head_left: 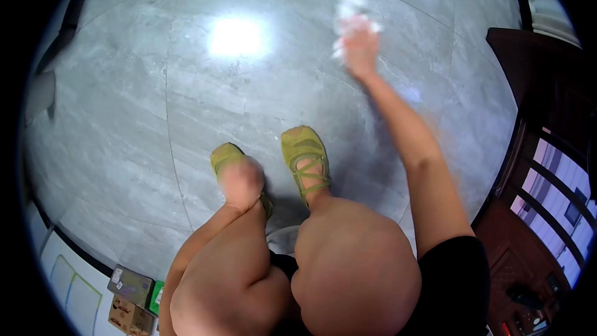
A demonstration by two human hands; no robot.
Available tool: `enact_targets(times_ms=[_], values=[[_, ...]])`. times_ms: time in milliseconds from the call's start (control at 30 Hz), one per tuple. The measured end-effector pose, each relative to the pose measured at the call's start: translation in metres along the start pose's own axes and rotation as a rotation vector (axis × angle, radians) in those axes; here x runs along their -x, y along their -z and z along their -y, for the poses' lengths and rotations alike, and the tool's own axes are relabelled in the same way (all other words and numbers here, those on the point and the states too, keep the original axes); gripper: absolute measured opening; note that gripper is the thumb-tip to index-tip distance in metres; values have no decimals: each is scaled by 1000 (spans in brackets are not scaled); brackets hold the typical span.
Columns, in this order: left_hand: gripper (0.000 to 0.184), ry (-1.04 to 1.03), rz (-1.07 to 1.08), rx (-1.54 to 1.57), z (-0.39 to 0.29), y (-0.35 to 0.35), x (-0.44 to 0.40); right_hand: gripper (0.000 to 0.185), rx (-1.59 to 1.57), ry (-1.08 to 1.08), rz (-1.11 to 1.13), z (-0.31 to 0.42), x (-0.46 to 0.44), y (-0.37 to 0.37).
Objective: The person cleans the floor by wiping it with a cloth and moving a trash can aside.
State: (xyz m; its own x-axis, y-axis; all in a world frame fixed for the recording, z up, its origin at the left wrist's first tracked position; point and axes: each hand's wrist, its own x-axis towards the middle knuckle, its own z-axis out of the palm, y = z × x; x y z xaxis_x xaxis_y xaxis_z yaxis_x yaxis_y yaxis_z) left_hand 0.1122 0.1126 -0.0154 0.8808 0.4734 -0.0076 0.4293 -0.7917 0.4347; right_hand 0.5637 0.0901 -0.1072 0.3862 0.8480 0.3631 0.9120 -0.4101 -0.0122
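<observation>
Out on the grey tiled floor, at the upper right, my right hand presses on a crumpled white cloth or tissue. The white material shows beyond the fingertips and on both sides of the hand, which is smeared by motion. My left hand is over my left shin, above the left green shoe; it is blurred and its fingers cannot be made out. The right green shoe stands flat on the floor between the two hands.
Dark brown wooden furniture with barred panels runs along the right side. Small items lie at its lower end. At the bottom left are a grey box, a cardboard box and a green item. Light glares off the floor.
</observation>
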Motion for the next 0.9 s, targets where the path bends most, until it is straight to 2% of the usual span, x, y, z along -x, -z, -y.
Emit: enact_targets(times_ms=[33, 67, 100, 133, 167, 267, 367, 400, 433, 467, 500, 533, 567, 600, 667, 700, 767, 833, 867, 900], values=[[5, 24, 13, -5, -1, 0, 0, 54, 7, 71, 356, 58, -19, 44], [5, 46, 28, -10, -3, 1, 0, 55, -16, 228, 223, 99, -4, 54], [5, 47, 6, 6, -4, 4, -2, 55, -142, 160, 342, 142, 8, 67], [5, 47, -16, 23, -7, 9, -5, 56, -247, 202, 335, 176, 21, 70], [5, 45, -40, 39, -10, 12, -7, 57, -350, 244, 326, 194, 30, 71], [5, 55, 37, 26, -1, -2, 3, 58, -518, 391, 378, 187, 26, 80], [5, 75, -8, 60, 0, 6, 5, 59, -485, 341, 345, 139, 19, 78], [4, 73, -39, 79, -2, 5, 4, 55, -381, 282, 158, 109, 19, 84], [4, 68, -21, 70, -2, 5, 3, 55, -288, 104, 106, 81, 23, 88], [4, 70, -4, 61, -2, 5, 3, 53, -185, 95, 23, 40, 28, 89], [4, 78, 11, 49, -1, 5, 3, 49, -71, -10, -13, 1, 38, 89], [3, 89, 27, 46, 0, 5, 3, 50, 163, -50, 1, -46, 62, 76], [3, 102, 44, 47, 0, 4, 4, 52, 352, -254, 120, -89, 85, 68], [3, 107, 64, 49, 0, 4, 5, 57, 217, -628, 164, -117, 93, 76], [3, 84, 24, 77, 4, 2, 5, 61, 247, -1162, 239, -161, 95, 74], [4, 75, 5, 92, 2, -1, 4, 61, 149, -1272, 266, -175, 84, 79], [4, 86, -26, 42, 1, -4, 4, 59, 106, -1383, 238, -194, 63, 69], [5, 79, -30, 21, 5, -5, 7, 55, 66, -1379, 194, -200, 35, 55], [4, 65, -27, 30, 7, -8, 6, 51, 106, -1196, 388, -202, 17, 54], [4, 50, -19, 43, 9, -9, 6, 49, 190, -978, 400, -223, 13, 26]])
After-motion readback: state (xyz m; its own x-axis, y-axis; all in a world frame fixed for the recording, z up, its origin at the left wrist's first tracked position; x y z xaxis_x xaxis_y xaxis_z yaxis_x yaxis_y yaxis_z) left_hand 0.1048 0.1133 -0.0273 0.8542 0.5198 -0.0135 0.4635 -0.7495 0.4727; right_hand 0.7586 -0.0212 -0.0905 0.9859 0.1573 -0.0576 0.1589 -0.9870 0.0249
